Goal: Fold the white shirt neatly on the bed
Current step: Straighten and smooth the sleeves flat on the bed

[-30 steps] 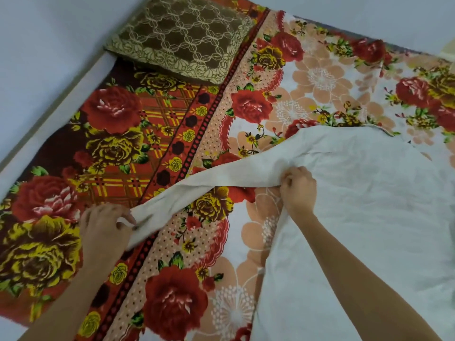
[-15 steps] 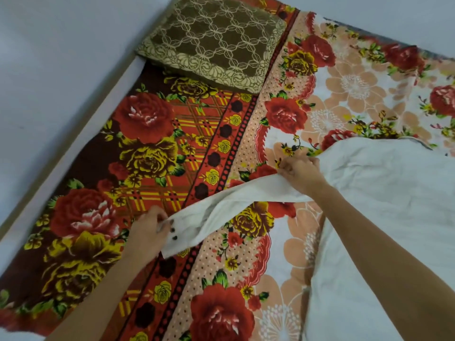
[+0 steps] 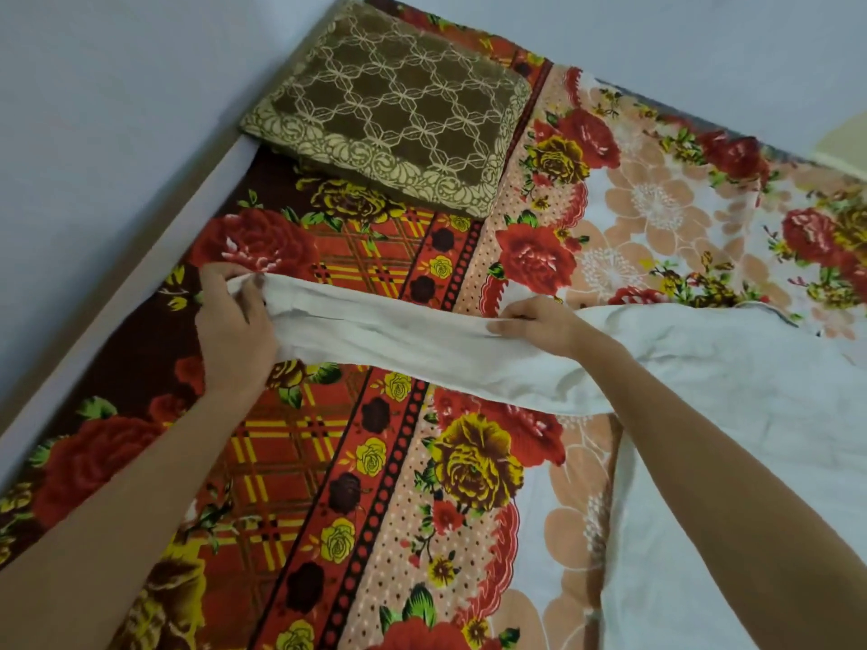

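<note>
On the floral bed (image 3: 328,485), nearest you: white shirt (image 3: 750,358), body at right, sleeve (image 3: 399,340) stretched leftward. Your left hand (image 3: 234,330): grip pinching the cuff end. Your right hand (image 3: 539,321): grip holding the sleeve near the shoulder. Beyond: brown patterned pillow (image 3: 389,110).

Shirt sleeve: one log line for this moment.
sleeve: stretched sideways | left hand: grips cuff | right hand: holds sleeve near shoulder | shirt body: lies on bedsheet
</note>
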